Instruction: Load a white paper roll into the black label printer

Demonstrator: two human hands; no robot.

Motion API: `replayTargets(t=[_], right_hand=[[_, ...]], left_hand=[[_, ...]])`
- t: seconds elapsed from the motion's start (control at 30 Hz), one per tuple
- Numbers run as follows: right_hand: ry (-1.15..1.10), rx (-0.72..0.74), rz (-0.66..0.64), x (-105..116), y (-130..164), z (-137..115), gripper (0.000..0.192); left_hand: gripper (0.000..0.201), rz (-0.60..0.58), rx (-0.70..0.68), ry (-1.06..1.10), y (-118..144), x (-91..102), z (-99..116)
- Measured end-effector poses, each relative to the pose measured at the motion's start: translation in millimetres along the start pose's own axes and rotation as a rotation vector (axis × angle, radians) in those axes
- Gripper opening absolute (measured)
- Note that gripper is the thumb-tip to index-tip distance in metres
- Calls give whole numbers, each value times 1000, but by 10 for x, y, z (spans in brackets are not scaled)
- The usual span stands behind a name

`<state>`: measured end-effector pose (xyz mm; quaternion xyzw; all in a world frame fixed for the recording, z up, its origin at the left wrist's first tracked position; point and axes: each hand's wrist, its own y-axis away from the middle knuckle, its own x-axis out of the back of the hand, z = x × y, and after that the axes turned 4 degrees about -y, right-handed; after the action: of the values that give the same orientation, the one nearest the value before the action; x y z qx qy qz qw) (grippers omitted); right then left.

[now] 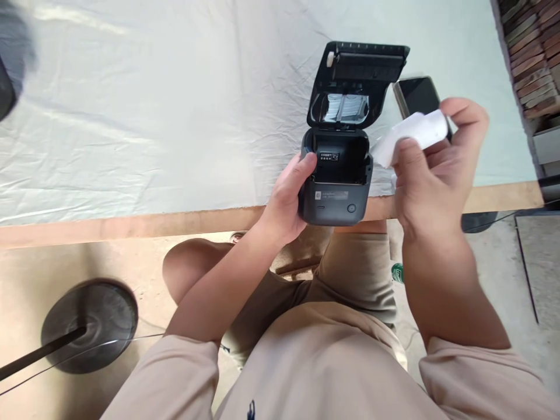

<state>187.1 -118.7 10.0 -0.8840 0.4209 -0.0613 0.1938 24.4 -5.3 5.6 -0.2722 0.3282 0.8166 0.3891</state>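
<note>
My left hand (pixel 291 195) grips a small black label printer (pixel 335 201) by its left side, thumb on the rim of the paper bay. The printer's lid (pixel 359 87) stands raised, showing a dark roller and a clear window. Its bay shows a small printed label and no roll inside. To the right of the printer, my right hand (pixel 437 163) is closed around a white paper roll (pixel 431 129), with a loose strip of paper hanging toward the printer. The roll is apart from the bay. Part of it is hidden by the fingers.
Behind the right hand a smartphone (pixel 417 93) lies on the pale cloth-covered table (pixel 153 105). The table's wooden front edge (pixel 131 226) runs below the hands. A round black stand base (pixel 90 326) is on the floor at left. Stacked bricks (pixel 531 52) are at far right.
</note>
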Motion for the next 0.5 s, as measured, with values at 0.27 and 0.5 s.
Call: replayTargets(t=[0.27, 0.5], right_hand=[[816, -8, -180, 161, 100, 291, 50], [848, 279, -198, 193, 232, 94, 48]], left_hand=[[27, -10, -4, 44, 6, 1, -2], [29, 8, 9, 54, 19, 6, -10]])
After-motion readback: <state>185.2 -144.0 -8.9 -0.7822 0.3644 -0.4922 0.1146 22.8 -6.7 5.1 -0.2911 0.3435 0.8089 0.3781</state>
